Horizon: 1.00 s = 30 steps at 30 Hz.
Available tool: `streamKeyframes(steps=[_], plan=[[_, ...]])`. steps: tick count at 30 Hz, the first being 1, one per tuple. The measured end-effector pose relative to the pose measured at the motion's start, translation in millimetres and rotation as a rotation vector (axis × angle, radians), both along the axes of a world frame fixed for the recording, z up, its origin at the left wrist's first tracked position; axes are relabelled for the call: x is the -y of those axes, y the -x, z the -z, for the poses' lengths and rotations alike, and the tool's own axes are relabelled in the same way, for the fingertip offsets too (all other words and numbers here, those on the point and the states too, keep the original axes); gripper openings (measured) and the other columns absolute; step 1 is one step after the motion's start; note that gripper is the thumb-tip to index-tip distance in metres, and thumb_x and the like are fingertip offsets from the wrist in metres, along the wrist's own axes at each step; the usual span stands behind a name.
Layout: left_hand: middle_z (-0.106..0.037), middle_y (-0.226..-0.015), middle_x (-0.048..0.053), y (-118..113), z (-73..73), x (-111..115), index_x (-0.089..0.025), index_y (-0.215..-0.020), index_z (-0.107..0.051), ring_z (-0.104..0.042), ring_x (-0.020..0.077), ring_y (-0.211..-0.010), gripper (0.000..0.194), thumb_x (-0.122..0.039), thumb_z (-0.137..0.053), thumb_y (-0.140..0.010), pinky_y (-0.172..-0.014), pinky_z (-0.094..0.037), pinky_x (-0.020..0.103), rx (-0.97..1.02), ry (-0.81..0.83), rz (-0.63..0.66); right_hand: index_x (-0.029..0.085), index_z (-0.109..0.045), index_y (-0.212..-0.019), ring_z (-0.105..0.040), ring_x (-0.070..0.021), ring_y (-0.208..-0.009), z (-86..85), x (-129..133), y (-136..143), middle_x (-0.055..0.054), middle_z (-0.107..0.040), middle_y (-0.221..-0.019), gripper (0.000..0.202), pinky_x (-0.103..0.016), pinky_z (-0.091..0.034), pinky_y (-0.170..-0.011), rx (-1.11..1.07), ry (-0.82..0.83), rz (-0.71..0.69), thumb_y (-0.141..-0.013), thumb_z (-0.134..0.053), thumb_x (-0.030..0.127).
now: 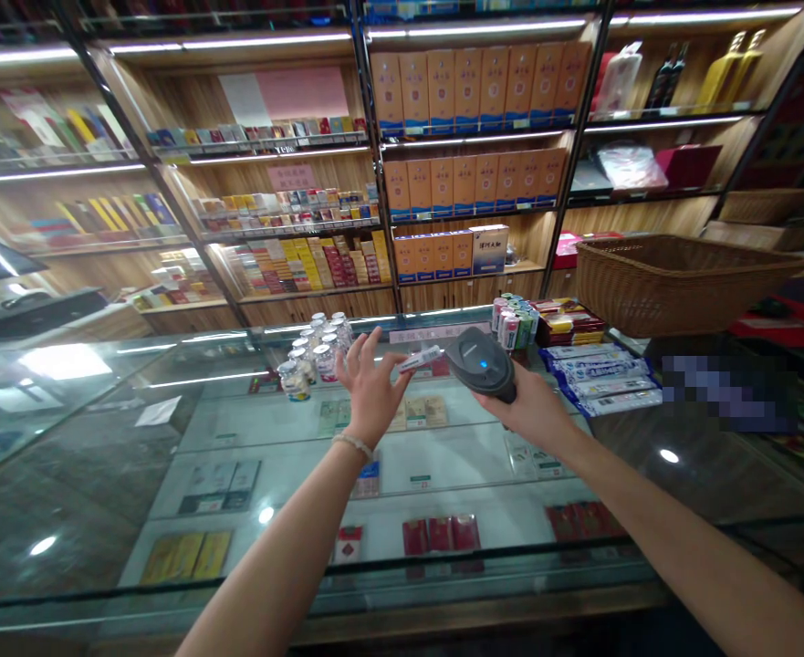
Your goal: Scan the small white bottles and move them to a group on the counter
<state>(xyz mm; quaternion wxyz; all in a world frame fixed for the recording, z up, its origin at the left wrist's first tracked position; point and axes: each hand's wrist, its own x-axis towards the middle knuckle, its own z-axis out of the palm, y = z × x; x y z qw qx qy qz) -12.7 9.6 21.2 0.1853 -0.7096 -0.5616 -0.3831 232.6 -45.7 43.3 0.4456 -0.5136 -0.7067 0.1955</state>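
Note:
Between the thumb and forefinger of my left hand is a small, narrow white packet with dark printing; its exact kind is unclear. My right hand grips a dark grey barcode scanner with a blue light on top. The scanner's head points left and is close to the packet's right end. Both hands are above the glass display counter. Several small clear jars with white lids stand just left of my left hand. Beyond the scanner stand several small colourful tubs.
Several blue-and-white long packets lie on the counter at right, near a wicker basket. Cigarette packs are displayed under the glass. Wooden shelves behind hold orange boxes, bottles and small cartons.

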Motion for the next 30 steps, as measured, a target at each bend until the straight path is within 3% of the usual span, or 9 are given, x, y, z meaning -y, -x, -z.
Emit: streamKeyframes(steps=[7, 30], plan=[[-0.049, -0.155, 0.008, 5.0, 2.1, -4.9, -0.029, -0.096, -0.076, -0.036, 0.036, -0.146, 0.016, -0.042, -0.072, -0.087, -0.12, -0.012, 0.065, 0.013, -0.056, -0.048, 0.02, -0.067, -0.111, -0.062, -0.0168, -0.054, -2.1, 6.2, 1.9, 0.001, -0.067, -0.063, 0.032, -0.027, -0.049, -0.055, -0.021, 0.224, -0.137, -0.082, -0.066, 0.034], [-0.05, -0.155, 0.009, 5.3, -1.1, -4.5, -0.027, -0.093, -0.074, -0.037, 0.0364, -0.147, 0.012, -0.037, -0.072, -0.086, -0.121, -0.01, 0.066, 0.045, -0.044, -0.036, 0.018, -0.064, -0.126, -0.064, -0.018, -0.053, 3.2, 6.7, 3.2, 0.0, -0.069, -0.066, 0.045, -0.027, -0.048, -0.054, 0.1, 0.241, -0.141, -0.084, -0.068, 0.034]])
